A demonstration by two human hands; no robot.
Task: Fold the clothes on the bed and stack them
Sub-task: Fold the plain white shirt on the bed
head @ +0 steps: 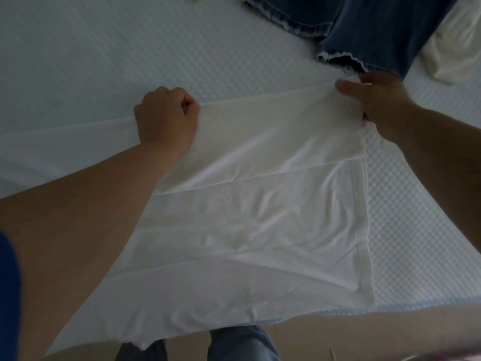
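So the white garment (pixel 234 225) is spread over the middle and lower part of the frame on the textured bed (pixel 78 61), its near edge hanging off the mattress. Left hand (pixel 166 121) is fisted around the far fold at centre left, right hand (pixel 377 105) pinches the far corner at upper right. Frayed-hem jeans (pixel 377 29) lie top right, cream cloth (pixel 453 48) beside them.

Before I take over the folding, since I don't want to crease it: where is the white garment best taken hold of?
Take the white garment at the two far corners of its top edge, where the left hand and right hand already pinch it. Come from the near side of the bed, reaching over the cloth. That edge is pulled straight between the corners and the rest lies flat, so it should probably fold evenly.
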